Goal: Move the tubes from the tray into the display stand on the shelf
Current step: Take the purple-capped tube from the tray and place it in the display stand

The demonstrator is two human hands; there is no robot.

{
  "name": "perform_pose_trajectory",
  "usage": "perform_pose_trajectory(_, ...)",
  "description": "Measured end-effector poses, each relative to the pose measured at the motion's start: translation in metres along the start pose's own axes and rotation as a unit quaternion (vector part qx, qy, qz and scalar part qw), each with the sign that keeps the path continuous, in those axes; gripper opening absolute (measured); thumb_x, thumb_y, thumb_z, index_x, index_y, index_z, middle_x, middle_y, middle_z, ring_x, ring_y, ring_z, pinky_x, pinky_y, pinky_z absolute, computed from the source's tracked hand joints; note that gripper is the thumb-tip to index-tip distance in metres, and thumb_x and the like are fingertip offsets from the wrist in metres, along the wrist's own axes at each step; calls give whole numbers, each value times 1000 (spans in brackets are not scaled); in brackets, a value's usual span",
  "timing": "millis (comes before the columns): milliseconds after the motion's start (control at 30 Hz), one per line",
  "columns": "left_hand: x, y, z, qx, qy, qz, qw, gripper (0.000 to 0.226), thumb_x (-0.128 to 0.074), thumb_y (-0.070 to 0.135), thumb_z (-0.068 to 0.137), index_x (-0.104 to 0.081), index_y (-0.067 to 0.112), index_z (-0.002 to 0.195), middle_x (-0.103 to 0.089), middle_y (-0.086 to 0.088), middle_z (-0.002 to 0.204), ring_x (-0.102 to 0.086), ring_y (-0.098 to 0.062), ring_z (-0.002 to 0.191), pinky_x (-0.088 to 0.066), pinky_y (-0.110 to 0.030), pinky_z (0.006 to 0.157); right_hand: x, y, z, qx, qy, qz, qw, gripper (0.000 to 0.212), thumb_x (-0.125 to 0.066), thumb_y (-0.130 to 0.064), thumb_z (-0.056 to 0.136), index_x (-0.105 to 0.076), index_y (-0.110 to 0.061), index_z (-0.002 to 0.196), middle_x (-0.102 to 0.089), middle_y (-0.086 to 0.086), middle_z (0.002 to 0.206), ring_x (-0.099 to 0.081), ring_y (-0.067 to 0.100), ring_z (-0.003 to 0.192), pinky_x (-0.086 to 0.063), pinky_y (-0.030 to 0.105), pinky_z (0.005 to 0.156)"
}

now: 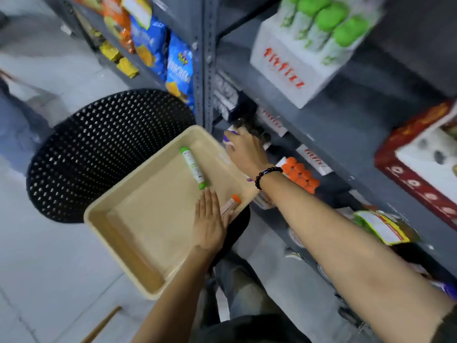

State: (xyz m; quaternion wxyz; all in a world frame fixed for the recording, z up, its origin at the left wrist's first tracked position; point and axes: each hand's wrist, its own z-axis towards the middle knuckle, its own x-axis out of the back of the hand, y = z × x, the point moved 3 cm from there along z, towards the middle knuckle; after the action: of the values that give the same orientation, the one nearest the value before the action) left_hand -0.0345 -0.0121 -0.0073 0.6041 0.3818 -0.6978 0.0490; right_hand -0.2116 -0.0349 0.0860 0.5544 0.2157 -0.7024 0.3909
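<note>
A beige tray (pixel 138 219) rests on a black perforated stool. Inside it lie a green-capped tube (pixel 193 168) and an orange-capped tube (pixel 232 204). My left hand (pixel 210 221) lies flat in the tray, fingers straight, its thumb side touching the orange-capped tube. My right hand (pixel 243 147), with a bead bracelet on the wrist, reaches past the tray's far corner toward the low shelf and grips a purple-capped tube (pixel 228 137). A display stand with orange-capped tubes (pixel 300 178) sits on that shelf, just right of my wrist.
The black stool (pixel 99 144) stands left of the grey shelf upright (pixel 205 70). A white stand with green-capped tubes (pixel 304 50) sits on the upper shelf, a red box (pixel 418 169) at the right. Snack bags (pixel 170 63) hang at the left.
</note>
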Motion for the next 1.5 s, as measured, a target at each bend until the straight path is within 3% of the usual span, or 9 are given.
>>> perform_pose_trajectory(167, 37, 51, 9, -119, 66, -20, 991, 60, -51, 25, 93, -31, -12, 135, -34, -31, 143, -32, -46, 133, -24, -52, 111, 106, 17, -43, -67, 148, 36, 986, 36, -49, -13, 87, -58, -12, 122, -57, 20, 106, -59, 41, 94, -51, 45, 78)
perform_pose_trajectory(233, 51, 77, 17, -167, 86, -21, 982, 62, -58, 21, 88, -34, -14, 133, -37, -33, 140, -35, -47, 130, -28, -55, 107, 145, 27, -63, -85, 203, 42, 974, 35, -50, -15, 86, -60, -13, 120, -58, 18, 101, -59, 40, 90, -52, 42, 75)
perform_pose_trajectory(300, 63, 106, 27, -216, 109, -29, 970, 60, -56, 21, 90, -33, -15, 133, -36, -33, 140, -34, -47, 131, -30, -56, 107, 180, 43, -84, -107, 256, 43, 960, 36, -52, -15, 85, -62, -15, 120, -59, 17, 101, -60, 39, 88, -51, 39, 74)
perform_pose_trajectory(433, 84, 166, 53, -273, 117, -11, 955, 69, -20, 44, 95, -22, -8, 141, -23, -27, 149, -18, -40, 140, -14, -45, 116, 233, 82, -123, -153, 334, 62, 928, 36, -55, -16, 85, -62, -15, 121, -62, 16, 104, -62, 35, 90, -52, 39, 79)
perform_pose_trajectory(733, 81, 270, 108, -317, 58, 22, 947, 68, -29, 40, 99, -3, -2, 145, -2, -22, 156, 0, -32, 144, -1, -41, 119, 303, 160, -169, -195, 410, 79, 888, 34, -63, -21, 79, -68, -20, 113, -67, 9, 88, -55, 16, 70, -47, 25, 74)
perform_pose_trajectory(1033, 58, 279, 126, -290, -6, 153, 945, 75, -13, 56, 94, 3, 4, 146, 3, -17, 157, 6, -29, 144, 3, -43, 119, 329, 192, -182, -258, 368, 106, 887, 49, -66, -24, 76, -60, -19, 124, -72, 3, 97, -63, 17, 88, -48, 23, 87)
perform_pose_trajectory(1100, 58, 279, 126, -291, -4, 158, 944, 75, -13, 56, 94, 4, 4, 146, 3, -17, 157, 6, -29, 144, 4, -43, 118, 334, 195, -182, -267, 349, 116, 891, 51, -67, -22, 73, -60, -18, 124, -71, 3, 111, -63, 17, 98, -47, 23, 90)
perform_pose_trajectory(1333, 58, 279, 126, -295, 1, 160, 942, 74, -14, 56, 95, 4, 5, 146, 3, -16, 157, 6, -29, 144, 4, -42, 117, 347, 195, -186, -269, 245, 148, 920, 35, -70, -7, 72, -67, -18, 105, -69, 4, 107, -58, 14, 87, -50, 29, 79)
perform_pose_trajectory(1500, 55, 278, 128, -294, 8, 167, 941, 75, -12, 57, 93, 5, 7, 146, 3, -15, 157, 6, -30, 144, 4, -41, 117, 347, 193, -184, -269, 189, 75, 941, 36, -67, 3, 72, -68, -19, 101, -63, 3, 114, -54, 15, 92, -43, 25, 72)
